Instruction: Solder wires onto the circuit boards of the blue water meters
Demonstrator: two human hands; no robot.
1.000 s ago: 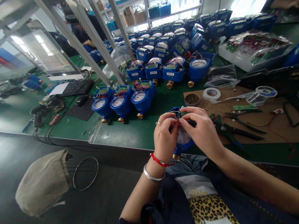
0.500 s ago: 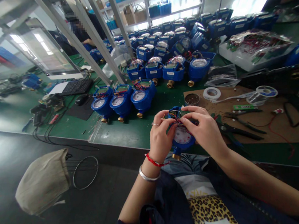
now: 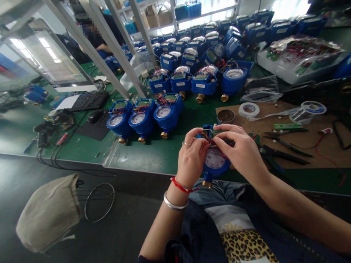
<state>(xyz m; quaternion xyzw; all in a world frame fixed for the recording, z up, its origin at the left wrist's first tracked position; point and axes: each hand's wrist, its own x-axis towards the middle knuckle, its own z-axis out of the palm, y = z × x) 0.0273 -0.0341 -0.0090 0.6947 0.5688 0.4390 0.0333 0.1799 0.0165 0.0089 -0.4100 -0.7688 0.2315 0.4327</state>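
A blue water meter (image 3: 214, 161) with a round white dial and a brass fitting sits at the bench's front edge, between my hands. Thin coloured wires (image 3: 209, 137) come out of its upper compartment. My left hand (image 3: 192, 157) is closed from the left, thumb and index finger pinching the wires. From the right, my right hand (image 3: 240, 146) pinches the same bundle with thumb and forefinger, its other fingers over the meter's top edge. The fingertips partly hide the wires and the compartment.
Three similar meters (image 3: 141, 118) stand to the left, with many more in rows behind. On the right, a brown board (image 3: 258, 125) carries white tape (image 3: 248, 110), solder wire (image 3: 307, 110), pliers (image 3: 285, 153) and a round tin (image 3: 225, 116). Other people are partly visible at the back.
My left hand has shifted slightly right, its fingers drawn closer together at the wires. The right hand and the meter have hardly moved.
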